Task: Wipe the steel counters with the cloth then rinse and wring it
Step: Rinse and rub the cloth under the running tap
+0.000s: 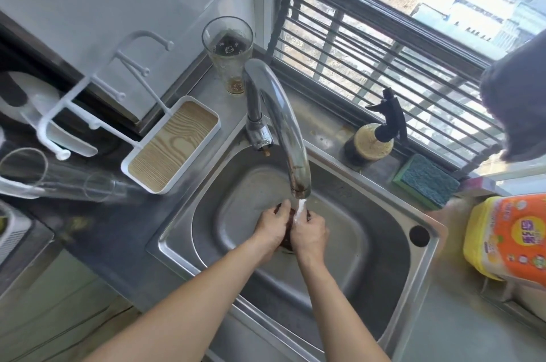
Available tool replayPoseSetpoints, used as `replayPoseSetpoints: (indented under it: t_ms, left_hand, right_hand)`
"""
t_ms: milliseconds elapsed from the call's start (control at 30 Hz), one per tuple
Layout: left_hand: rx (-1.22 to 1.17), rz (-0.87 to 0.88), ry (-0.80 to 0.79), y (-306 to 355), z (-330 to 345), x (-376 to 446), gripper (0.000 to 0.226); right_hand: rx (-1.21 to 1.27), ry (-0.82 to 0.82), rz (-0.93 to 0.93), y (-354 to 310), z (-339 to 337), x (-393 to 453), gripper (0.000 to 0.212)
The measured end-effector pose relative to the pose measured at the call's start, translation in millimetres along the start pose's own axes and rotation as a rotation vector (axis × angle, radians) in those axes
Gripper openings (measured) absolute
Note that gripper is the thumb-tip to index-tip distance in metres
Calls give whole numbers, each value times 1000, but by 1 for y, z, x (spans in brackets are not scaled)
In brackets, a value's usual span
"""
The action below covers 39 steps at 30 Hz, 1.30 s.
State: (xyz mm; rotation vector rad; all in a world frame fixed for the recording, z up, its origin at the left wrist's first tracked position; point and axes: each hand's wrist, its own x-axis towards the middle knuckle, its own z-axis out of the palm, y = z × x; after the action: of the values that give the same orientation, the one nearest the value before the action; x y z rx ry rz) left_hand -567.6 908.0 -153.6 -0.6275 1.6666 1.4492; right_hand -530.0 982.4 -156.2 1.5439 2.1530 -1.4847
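Both my hands are down in the steel sink (369, 296), under the tap (283, 122). Water runs from the spout onto them. A dark brown cloth (291, 215) is bunched between them, and only small parts of it show. My left hand (273, 227) grips its left side. My right hand (310, 233) grips its right side, with the stream landing on its knuckles. The steel counter (325, 125) runs behind and beside the sink.
A tall glass (229, 51) stands behind the tap. A white rack with a wood-grain tray (172, 144) sits to the left. A spray bottle (375, 137) and a green-blue sponge (425, 181) lie by the barred window. A yellow-orange detergent bottle (508, 237) stands at the right.
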Motion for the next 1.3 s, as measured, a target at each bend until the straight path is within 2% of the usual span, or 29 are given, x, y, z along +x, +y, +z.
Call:
replayPoseSetpoints:
  t_ms: [100, 200, 267, 367, 433, 500, 600, 700, 833, 1000, 1167, 1300]
  left_hand:
    - [-25, -1, -88, 0, -11, 0, 28]
    - [-77, -10, -145, 3, -20, 0, 27]
    - [-138, -67, -166, 5, -26, -1, 22]
    - [-221, -84, -118, 10, -33, 2, 10]
    - [-287, -40, 11, 15, -34, 4, 10]
    - [-246, -21, 106, 20, -27, 6, 21]
    - [-60, -92, 59, 24, -9, 0, 42]
    - [76, -32, 29, 20, 2, -1, 51]
    - [101, -19, 71, 14, 6, 1, 64]
    - [27, -39, 98, 7, 5, -1, 67]
    - [-78, -25, 45, 4, 5, -1, 45]
    - [-49, 10, -6, 2, 3, -1, 33]
  right_hand:
    - [74, -48, 48, 5, 0, 9, 48]
    - [179, -66, 188, 9, -2, 16, 56]
    - [333, -3, 308, 7, -5, 13, 43]
    - [503, 172, 350, 4, -9, 7, 14]
    - [532, 122, 307, 8, -5, 5, 22]
    - [498, -33, 246, 12, 3, 3, 32]
    - [312, -195, 61, 6, 11, -7, 35]
    - [176, -80, -37, 4, 8, -8, 37]
    - [103, -28, 13, -3, -1, -9, 36]
    - [31, -15, -28, -4, 0, -9, 43]
    - [7, 0, -68, -6, 0, -12, 45]
    - [-3, 1, 45, -8, -4, -11, 45]
